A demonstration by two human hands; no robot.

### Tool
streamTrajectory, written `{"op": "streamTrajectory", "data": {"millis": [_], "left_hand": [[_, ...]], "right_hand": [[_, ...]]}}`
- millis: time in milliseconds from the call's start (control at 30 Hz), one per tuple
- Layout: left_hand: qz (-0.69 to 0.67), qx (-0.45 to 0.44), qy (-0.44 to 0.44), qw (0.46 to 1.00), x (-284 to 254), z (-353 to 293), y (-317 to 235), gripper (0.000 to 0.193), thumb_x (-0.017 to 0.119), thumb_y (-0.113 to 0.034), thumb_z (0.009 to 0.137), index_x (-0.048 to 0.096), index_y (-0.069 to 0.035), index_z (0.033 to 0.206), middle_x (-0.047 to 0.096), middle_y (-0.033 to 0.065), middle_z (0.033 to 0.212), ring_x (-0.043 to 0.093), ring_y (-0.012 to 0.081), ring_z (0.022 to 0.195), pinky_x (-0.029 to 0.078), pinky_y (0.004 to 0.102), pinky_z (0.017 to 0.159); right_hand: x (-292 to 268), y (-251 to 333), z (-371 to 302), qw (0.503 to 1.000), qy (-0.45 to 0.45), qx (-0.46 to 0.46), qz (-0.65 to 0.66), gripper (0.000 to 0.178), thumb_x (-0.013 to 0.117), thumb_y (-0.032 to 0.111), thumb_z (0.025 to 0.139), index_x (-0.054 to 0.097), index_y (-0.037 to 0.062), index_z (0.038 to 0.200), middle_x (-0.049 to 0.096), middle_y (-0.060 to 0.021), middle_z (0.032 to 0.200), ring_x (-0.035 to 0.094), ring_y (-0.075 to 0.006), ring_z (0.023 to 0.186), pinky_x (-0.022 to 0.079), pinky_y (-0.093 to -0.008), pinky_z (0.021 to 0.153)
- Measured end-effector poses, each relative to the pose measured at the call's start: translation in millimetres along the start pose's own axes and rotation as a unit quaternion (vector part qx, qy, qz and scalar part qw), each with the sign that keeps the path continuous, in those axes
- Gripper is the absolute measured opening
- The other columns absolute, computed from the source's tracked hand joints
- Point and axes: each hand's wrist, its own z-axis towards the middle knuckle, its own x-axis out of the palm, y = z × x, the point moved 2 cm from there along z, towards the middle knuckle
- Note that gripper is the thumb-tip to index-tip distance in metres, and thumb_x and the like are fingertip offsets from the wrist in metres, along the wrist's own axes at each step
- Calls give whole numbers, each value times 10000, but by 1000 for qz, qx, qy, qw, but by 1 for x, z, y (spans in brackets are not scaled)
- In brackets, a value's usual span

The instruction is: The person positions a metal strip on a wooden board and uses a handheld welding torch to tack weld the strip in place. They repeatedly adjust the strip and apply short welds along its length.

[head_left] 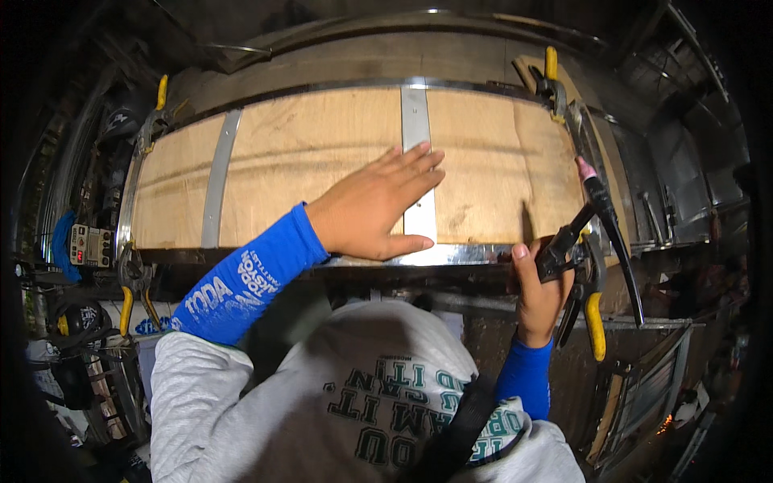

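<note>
The left hand (372, 208) lies flat and open on the wooden board (322, 153). Beside it, the right hand (538, 291) grips a black clamp (568, 249).

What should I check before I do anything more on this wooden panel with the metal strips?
1. Left hand flat on the pale plywood panel, fingers across the vertical shiny metal strip: ok.
2. Right hand closed in a grip on the black welding torch at the panel's lower right corner: ok.
3. Yellow-handled locking clamp biting the shiny front metal edge band beside the right hand: ok.
4. Yellow-tipped clamps at the upper left and upper right corners in place: ok.
5. Hands bare, blue sleeves only: not ok.
6. Strip seated tight against the wood: cannot tell.
</note>
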Motion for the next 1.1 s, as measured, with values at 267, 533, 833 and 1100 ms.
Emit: {"op": "streamTrajectory", "data": {"millis": [267,533,833,1100], "left_hand": [[-12,-93,-97,991,-18,-38,-34,1108,739,-686,824,365,7,1604,356,278,1656,312,460,1553,248,541,1271],[150,-24,-85,985,22,-40,-80,500,664,-187,868,647,67,1297,652,226,1367,620,379,1307,485,495,1137],[237,26,-111,965,26,-31,-79,373,602,-128,872,676,111,1149,721,263,1173,711,368,1154,554,462,1074],[257,43,-130,957,28,-31,-76,358,603,-137,894,681,130,1119,715,253,1131,715,353,1093,564,427,1044]], "right_hand": [[15,-3,-34,997,34,-23,-61,250,846,59,885,598,47,914,589,19,773,537,-83,704,443,-260,629],[35,-12,-38,997,-2,-75,-36,209,773,33,942,577,31,870,566,-6,770,504,-91,690,424,-269,627],[36,-17,-41,995,-15,-83,-61,198,737,7,934,560,17,845,566,-31,766,515,-111,703,436,-274,663],[30,-18,-44,996,0,-64,-64,186,731,22,941,566,15,854,565,-35,781,515,-117,705,440,-284,663]]}}
